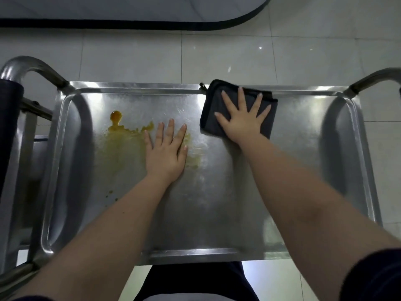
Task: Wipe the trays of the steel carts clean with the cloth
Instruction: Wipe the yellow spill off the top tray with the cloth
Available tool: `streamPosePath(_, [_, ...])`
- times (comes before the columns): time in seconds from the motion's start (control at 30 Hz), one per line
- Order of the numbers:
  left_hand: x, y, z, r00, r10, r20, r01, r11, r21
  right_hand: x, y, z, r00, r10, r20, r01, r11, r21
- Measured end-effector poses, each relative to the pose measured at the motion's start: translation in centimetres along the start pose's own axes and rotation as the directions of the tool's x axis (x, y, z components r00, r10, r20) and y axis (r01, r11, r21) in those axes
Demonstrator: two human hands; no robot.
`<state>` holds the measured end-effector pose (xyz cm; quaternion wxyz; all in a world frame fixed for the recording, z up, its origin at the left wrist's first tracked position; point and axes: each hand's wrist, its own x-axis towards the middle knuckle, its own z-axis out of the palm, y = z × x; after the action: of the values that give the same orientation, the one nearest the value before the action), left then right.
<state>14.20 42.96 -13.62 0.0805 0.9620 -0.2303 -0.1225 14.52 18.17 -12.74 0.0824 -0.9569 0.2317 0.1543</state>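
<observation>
Tiled floor (pixel 217 57); a dark-rimmed tabletop (pixel 108 7), perhaps, beyond.

we look down on a floor of large pale tiles (pixel 130 57), glossy and grey-white, with thin darker grout lines (pixel 181 59) between them. a few small bright glints (pixel 260 48) of light sit on the tiles towards the upper right, and near the bottom edge we see a brighter patch of floor (pixel 271 279). across the top lies a pale flat surface (pixel 130 7) with a black border (pixel 108 24) that runs straight from the left and curves upward at the right; we cannot tell what it is.
</observation>
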Motion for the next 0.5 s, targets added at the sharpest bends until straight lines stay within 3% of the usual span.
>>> streamPosePath(0.2, [0.2,-0.4,0.4,1.000,0.009,0.015,-0.009,1.000,0.014,-3.1,0.0,1.4,0.995,-0.093,-0.027,0.091,0.994,-0.058])
streamPosePath(0.33, [0.2,-0.4,0.3,1.000,0.019,0.021,-0.020,0.999,0.042,-13.5,1.2,4.6,0.974,-0.221,-0.055,0.218,0.974,-0.058])
streamPosePath(0.5, [-0.1,-0.3,0.0,0.999,-0.002,0.041,0.000,0.999,0.035,-28.2,2.4,9.1,0.945,-0.325,0.042,0.328,0.941,-0.089])
